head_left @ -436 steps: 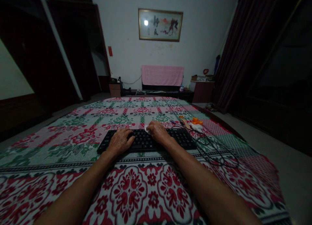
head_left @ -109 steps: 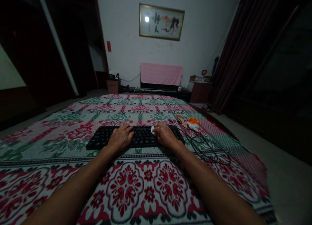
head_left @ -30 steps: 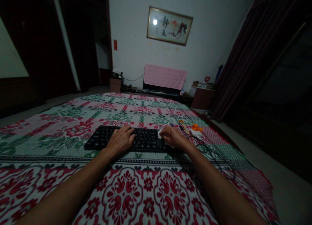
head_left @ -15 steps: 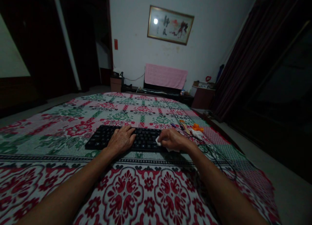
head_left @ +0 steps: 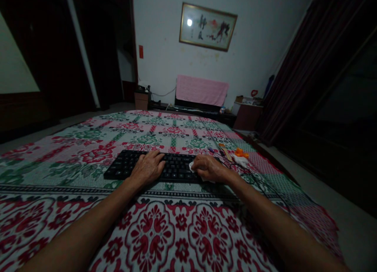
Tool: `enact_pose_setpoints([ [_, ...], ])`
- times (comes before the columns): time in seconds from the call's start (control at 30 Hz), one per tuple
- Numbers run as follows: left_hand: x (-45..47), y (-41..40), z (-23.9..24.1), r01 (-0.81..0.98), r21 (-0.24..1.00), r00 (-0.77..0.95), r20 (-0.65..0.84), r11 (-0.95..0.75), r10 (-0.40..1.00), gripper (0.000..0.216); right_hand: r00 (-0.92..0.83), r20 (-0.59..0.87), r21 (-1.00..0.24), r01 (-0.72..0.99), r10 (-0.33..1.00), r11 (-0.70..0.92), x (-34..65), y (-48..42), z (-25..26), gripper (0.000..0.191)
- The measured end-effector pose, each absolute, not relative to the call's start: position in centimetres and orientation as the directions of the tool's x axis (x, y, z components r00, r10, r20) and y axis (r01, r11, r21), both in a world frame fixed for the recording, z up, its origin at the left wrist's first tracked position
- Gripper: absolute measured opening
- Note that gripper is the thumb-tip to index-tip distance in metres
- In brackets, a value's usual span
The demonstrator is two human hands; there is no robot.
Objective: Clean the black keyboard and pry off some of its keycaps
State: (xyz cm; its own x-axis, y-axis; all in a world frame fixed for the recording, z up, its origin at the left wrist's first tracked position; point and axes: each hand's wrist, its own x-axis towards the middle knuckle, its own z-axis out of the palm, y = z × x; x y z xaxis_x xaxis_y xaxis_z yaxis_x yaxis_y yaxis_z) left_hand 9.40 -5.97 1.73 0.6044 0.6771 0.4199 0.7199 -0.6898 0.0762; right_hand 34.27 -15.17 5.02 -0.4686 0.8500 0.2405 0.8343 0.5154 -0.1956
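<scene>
A black keyboard (head_left: 176, 168) lies across the patterned bedspread in front of me. My left hand (head_left: 149, 166) rests flat on its left-middle keys, fingers stretched out and holding nothing. Over the keyboard's right end, my right hand (head_left: 209, 168) is closed around a crumpled white tissue (head_left: 191, 167). Part of the tissue pokes out by the fingertips, and more of it shows below the palm. The keys under both hands are hidden.
Right of the keyboard lie an orange item (head_left: 241, 152), a white fluffy bundle (head_left: 240, 161), a flat wooden-looking brush or stick (head_left: 225, 152) and a black cable (head_left: 262, 181). The bedspread (head_left: 153, 229) spans the bed. Low furniture with a pink cloth (head_left: 202, 90) stands beyond.
The view has shifted slightly. Both hands stay in nearly the same places on the keyboard, the right still gripping the tissue.
</scene>
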Motion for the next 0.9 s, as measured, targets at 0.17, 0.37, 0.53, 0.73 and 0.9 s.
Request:
enact_pose_setpoints([
  [0.17, 9.4, -6.0, 1.6, 0.725, 0.057, 0.608, 0.414, -0.686, 0.677, 0.034, -0.474, 0.299, -0.224, 0.809, 0.829, 0.543, 34.3, -15.9, 5.0, 0.023],
  [0.37, 9.5, -6.0, 1.9, 0.729, 0.069, 0.607, 0.392, -0.681, 0.691, 0.034, -0.483, 0.278, -0.243, 0.801, 0.830, 0.547, 33.9, -16.8, 5.3, 0.023],
  [0.53, 9.5, -5.9, 1.8, 0.727, 0.060, 0.608, 0.409, -0.685, 0.681, 0.034, -0.500, 0.289, -0.238, 0.788, 0.816, 0.567, 33.0, -17.2, 5.4, 0.023],
  [0.73, 9.4, -5.9, 1.9, 0.736, 0.027, 0.615, 0.390, -0.677, 0.685, 0.035, -0.498, 0.266, -0.234, 0.797, 0.825, 0.557, 32.8, -17.2, 5.1, 0.018],
  [0.9, 9.5, -5.9, 1.9, 0.736, 0.021, 0.618, 0.387, -0.676, 0.685, 0.034, -0.483, 0.222, -0.225, 0.820, 0.847, 0.527, 33.7, -17.4, 5.5, 0.016],
])
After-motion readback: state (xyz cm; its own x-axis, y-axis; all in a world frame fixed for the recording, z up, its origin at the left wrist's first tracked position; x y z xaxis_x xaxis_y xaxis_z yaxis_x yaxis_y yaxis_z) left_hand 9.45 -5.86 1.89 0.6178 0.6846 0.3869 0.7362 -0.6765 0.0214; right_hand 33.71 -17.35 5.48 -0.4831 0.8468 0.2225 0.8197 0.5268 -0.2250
